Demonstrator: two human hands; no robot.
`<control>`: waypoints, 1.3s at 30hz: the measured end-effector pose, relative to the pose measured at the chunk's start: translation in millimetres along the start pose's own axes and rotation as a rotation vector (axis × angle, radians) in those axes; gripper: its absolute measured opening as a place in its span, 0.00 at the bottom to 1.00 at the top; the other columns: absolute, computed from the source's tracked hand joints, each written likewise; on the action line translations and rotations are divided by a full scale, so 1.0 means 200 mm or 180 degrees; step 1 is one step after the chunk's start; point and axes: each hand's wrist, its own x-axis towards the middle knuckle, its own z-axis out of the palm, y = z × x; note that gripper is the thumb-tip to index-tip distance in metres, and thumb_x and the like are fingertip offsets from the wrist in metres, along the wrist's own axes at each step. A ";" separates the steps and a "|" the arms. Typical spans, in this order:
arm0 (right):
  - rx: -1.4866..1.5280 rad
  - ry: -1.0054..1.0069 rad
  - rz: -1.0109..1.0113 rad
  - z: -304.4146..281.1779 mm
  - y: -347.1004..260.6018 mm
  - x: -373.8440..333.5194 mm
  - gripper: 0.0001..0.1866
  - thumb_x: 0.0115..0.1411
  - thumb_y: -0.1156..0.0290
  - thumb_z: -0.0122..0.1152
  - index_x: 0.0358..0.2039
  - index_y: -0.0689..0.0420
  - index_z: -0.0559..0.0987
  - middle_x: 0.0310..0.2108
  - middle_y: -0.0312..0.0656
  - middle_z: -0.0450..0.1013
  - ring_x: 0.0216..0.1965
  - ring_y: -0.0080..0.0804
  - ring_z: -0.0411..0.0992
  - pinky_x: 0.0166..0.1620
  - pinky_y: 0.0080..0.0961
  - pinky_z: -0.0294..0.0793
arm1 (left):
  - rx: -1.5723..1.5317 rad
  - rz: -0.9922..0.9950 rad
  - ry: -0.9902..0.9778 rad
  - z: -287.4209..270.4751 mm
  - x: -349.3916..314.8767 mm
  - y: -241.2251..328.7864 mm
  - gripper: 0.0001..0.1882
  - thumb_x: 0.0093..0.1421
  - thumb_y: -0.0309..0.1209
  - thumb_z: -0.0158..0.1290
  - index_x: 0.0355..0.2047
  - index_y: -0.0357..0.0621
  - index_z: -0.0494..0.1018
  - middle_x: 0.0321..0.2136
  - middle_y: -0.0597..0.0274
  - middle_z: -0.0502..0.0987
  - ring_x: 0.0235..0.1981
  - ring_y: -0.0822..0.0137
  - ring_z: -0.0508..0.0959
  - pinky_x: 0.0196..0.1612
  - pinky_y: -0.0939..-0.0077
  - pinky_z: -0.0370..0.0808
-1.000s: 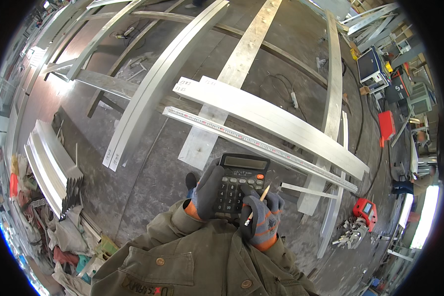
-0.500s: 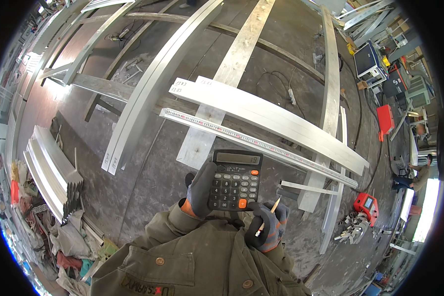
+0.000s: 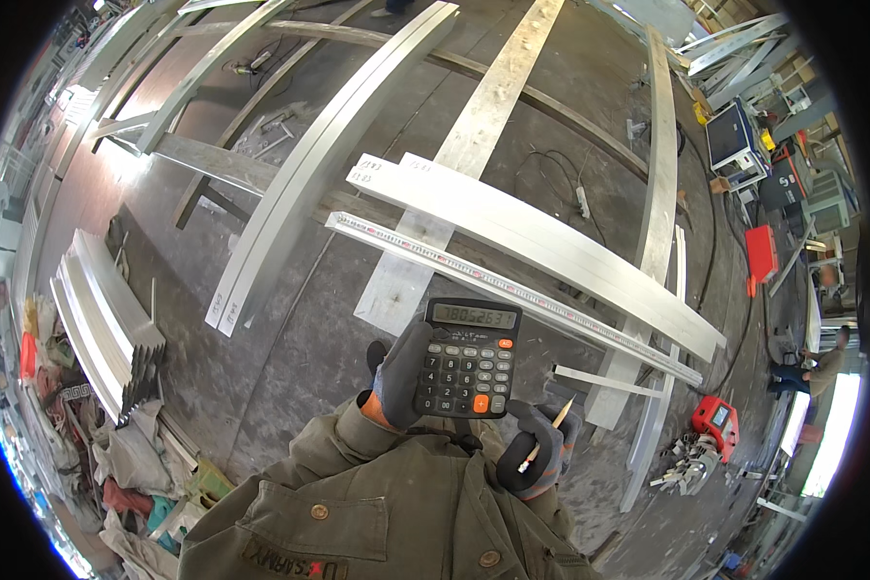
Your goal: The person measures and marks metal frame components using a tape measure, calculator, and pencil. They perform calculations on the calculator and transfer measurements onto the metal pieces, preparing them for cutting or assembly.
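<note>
Workshop floor (image 3: 290,358), left hand (image 3: 396,379) gripping calculator (image 3: 467,360), right hand (image 3: 536,447) pinching pencil (image 3: 548,432)

Head-worn fisheye, looking down, close

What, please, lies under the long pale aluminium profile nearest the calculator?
The long pale aluminium profile lies across a flat grey cross beam, with a slim metal ruler alongside it. Below is dusty concrete floor. How it bears on the beam is covered.

Left hand (image 3: 396,379): gloved, raised before the chest, fingers curled in a grip.
Right hand (image 3: 536,449): gloved, lower, fingers closed.
</note>
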 end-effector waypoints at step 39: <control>0.0120 -0.1142 -0.0567 0.09 -0.08 0.13 0.19 0.47 0.74 0.69 0.42 0.50 0.80 0.48 0.39 0.79 0.50 0.44 0.71 0.54 0.45 0.67 | 0.0466 0.0078 -0.0530 0.09 0.02 0.06 0.23 0.77 0.36 0.31 0.65 0.38 0.62 0.56 0.52 0.75 0.55 0.66 0.77 0.54 0.70 0.79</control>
